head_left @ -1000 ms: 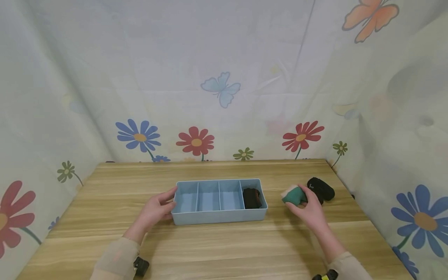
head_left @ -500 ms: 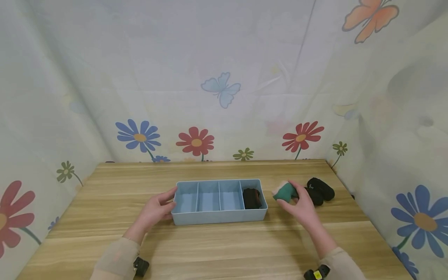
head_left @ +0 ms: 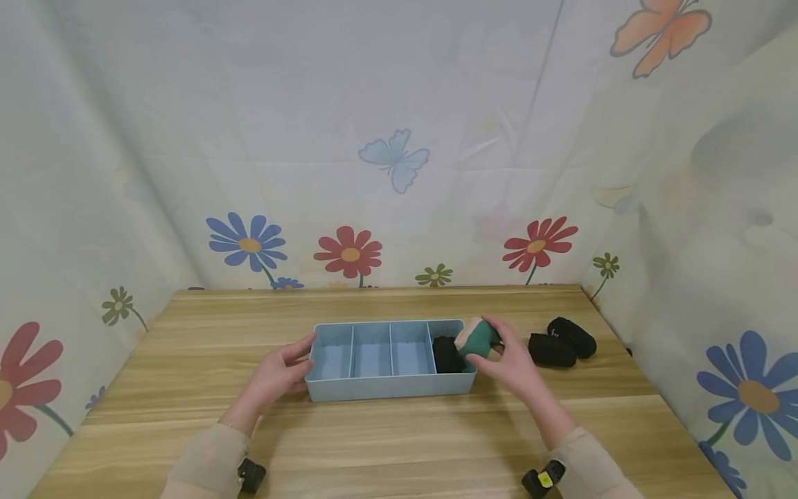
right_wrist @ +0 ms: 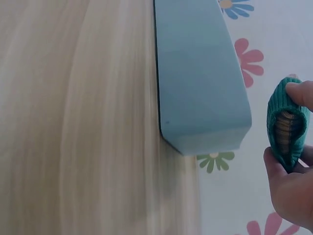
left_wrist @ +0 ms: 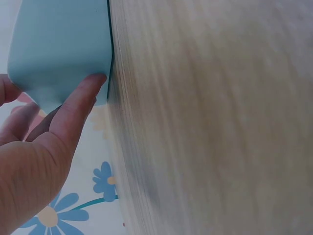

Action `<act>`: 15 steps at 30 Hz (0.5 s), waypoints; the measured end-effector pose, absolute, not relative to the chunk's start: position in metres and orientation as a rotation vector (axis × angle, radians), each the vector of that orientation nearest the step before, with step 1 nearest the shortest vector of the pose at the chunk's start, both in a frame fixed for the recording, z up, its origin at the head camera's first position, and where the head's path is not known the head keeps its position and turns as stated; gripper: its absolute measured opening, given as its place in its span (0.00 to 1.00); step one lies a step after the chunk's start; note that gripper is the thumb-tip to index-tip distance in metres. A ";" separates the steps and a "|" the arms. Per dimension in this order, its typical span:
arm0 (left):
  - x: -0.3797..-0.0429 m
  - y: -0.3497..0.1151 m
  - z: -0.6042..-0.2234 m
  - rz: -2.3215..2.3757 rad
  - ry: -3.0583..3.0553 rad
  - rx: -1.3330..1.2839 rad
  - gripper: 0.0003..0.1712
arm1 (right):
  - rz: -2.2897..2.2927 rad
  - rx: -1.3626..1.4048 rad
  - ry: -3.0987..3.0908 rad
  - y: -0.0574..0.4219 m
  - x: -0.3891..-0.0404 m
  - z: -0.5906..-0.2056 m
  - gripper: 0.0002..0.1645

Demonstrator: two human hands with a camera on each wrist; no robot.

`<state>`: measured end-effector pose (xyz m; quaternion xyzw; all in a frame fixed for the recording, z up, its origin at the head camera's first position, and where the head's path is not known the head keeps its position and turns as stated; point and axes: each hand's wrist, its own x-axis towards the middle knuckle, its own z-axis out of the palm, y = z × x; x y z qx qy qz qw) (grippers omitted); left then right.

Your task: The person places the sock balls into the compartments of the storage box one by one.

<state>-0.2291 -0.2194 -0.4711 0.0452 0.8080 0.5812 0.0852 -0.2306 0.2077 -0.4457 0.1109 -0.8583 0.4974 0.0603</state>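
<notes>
A pale blue divided box point(head_left: 389, 387) stands on the wooden table, its row of compartments facing up. My left hand point(head_left: 282, 367) holds the box's left end, its fingers against the wall and corner in the left wrist view. My right hand point(head_left: 512, 360) pinches a rolled green sock point(head_left: 479, 339) with a cream part, between thumb and fingers. This sock hangs over the box's right end and overlaps the rightmost compartment in the head view. Its ribbed cuff point(right_wrist: 278, 100) shows in the right wrist view. A rolled black sock point(head_left: 446, 355) lies in that compartment, partly hidden.
Two rolled black socks point(head_left: 551, 350) lie side by side on the table point(head_left: 386, 443), right of my right hand. A flower-printed cloth point(head_left: 299, 173) hangs behind the table and along both sides. Dark devices sit at both wrists.
My right hand has carried the green sock leftward from beside the black socks to above the box's right compartment. The two black socks are now uncovered. My left hand and the box have stayed put.
</notes>
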 end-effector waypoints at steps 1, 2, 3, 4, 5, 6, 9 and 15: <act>-0.229 -0.219 -0.471 1.735 2.408 0.134 0.34 | 1.502 0.352 -2.602 0.206 -0.231 -0.445 0.46; -0.229 -0.219 -0.471 1.733 2.409 0.135 0.34 | 1.498 0.373 -2.601 0.204 -0.232 -0.445 0.46; -0.229 -0.219 -0.471 1.733 2.409 0.134 0.34 | 1.492 0.394 -2.598 0.201 -0.233 -0.445 0.46; -0.229 -0.219 -0.471 1.733 2.410 0.133 0.34 | 1.484 0.414 -2.595 0.199 -0.234 -0.446 0.46; -0.229 -0.219 -0.471 1.734 2.410 0.132 0.34 | 1.469 0.434 -2.596 0.198 -0.235 -0.446 0.45; -0.229 -0.219 -0.471 1.733 2.411 0.132 0.34 | 1.454 0.459 -2.599 0.196 -0.235 -0.446 0.45; -0.229 -0.219 -0.471 1.735 2.409 0.126 0.34 | 1.419 0.528 -2.613 0.190 -0.237 -0.445 0.46; -0.229 -0.219 -0.471 1.739 2.409 0.116 0.34 | 1.344 0.693 -2.636 0.178 -0.239 -0.441 0.46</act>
